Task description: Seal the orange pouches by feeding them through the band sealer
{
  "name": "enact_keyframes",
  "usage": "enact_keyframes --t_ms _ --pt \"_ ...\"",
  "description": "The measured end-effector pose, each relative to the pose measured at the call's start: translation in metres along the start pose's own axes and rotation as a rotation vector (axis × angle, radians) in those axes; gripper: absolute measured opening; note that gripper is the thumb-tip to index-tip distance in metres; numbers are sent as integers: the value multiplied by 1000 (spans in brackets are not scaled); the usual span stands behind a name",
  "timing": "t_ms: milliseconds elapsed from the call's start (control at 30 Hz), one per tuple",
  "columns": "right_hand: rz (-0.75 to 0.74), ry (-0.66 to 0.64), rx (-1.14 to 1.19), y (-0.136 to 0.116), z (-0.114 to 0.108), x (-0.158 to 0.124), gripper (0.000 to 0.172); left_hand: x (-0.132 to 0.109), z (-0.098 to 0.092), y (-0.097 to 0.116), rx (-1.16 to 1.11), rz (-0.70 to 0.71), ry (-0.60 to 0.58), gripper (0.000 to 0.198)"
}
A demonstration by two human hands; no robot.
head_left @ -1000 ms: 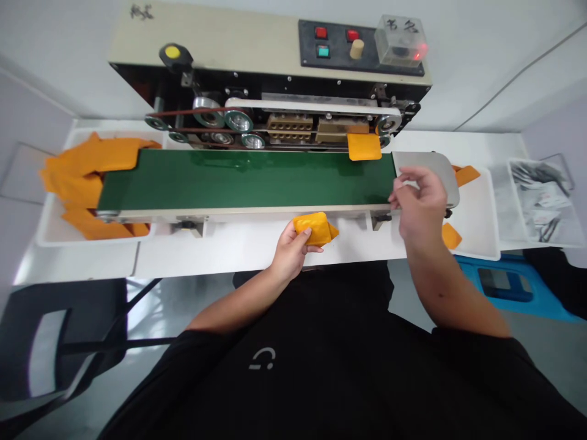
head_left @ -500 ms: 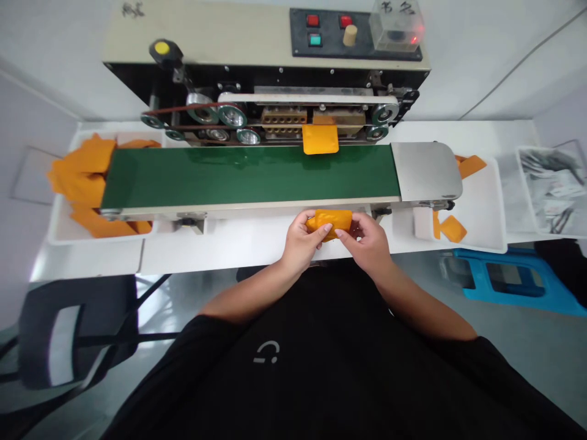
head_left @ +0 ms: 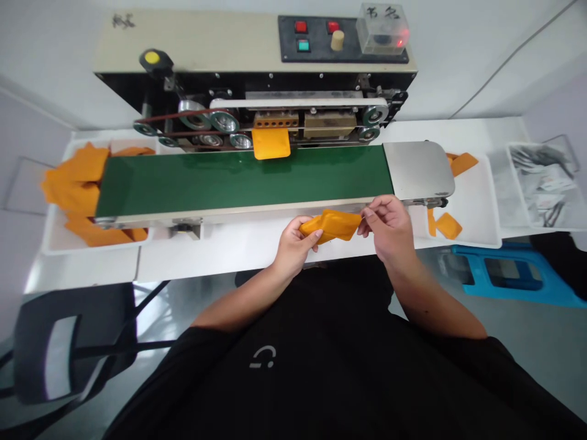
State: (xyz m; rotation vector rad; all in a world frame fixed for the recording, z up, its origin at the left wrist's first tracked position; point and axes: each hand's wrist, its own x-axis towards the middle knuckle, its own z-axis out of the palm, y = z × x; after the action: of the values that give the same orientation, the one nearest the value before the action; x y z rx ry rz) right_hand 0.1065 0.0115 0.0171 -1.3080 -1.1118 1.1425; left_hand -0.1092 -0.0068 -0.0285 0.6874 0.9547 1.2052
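Observation:
In front of the conveyor, my left hand point(head_left: 294, 243) is closed on the left end of some small orange pouches point(head_left: 340, 225); at least two seem to overlap there. The thumb lies across the top. My right hand point(head_left: 391, 227) has thumb and forefinger pinched at the right corner of the upper pouch, its other fingers curled. Beyond them, another orange pouch point(head_left: 271, 144) hangs by its top edge in the band sealer point(head_left: 192, 40), its lower part over the green conveyor belt point(head_left: 238, 183).
A white tray point(head_left: 50, 235) heaped with orange pouches stands at the left. On the right are a tray point(head_left: 493, 201) with a few orange pouches and a clear bin point(head_left: 513, 183) of small packets. A blue stool point(head_left: 518, 290) and a dark chair point(head_left: 77, 342) stand below.
The pouch in the sealer has travelled left. My right hand has moved right, away from my left, to the pouch's right corner. The held pouches are more spread out. The view has shifted slightly.

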Motion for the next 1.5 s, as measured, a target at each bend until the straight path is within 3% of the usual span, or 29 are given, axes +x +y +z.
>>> enact_keyframes --t_ms 133,267,400,533,667,867,1000,1100,1500 --pt "-20 -175 -91 -7 -5 -6 38 2 0 -1 -10 7 41 54" --pt "-75 -322 -159 -5 4 -20 45 5 4 0 -69 11 109 56" --pt "-126 -265 -218 3 19 -26 41 7 8 3 -107 17 121 58" --pt "-39 -112 -159 2 18 -14 34 5 7 6 -81 -8 51 60" --pt "-47 32 16 -18 -10 23 40 4 1 7 -90 -5 26 60" --pt "19 138 -1 -49 -74 91 47 5 -9 7 -95 9 25 58" --pt "131 190 16 -54 -94 117 30 5 -13 4 -99 6 40 58" --pt "185 185 36 -53 -91 128 23 6 -16 3 -105 -2 43 59" --pt "215 125 11 -44 -42 161 29 3 -21 5 -98 13 41 57"
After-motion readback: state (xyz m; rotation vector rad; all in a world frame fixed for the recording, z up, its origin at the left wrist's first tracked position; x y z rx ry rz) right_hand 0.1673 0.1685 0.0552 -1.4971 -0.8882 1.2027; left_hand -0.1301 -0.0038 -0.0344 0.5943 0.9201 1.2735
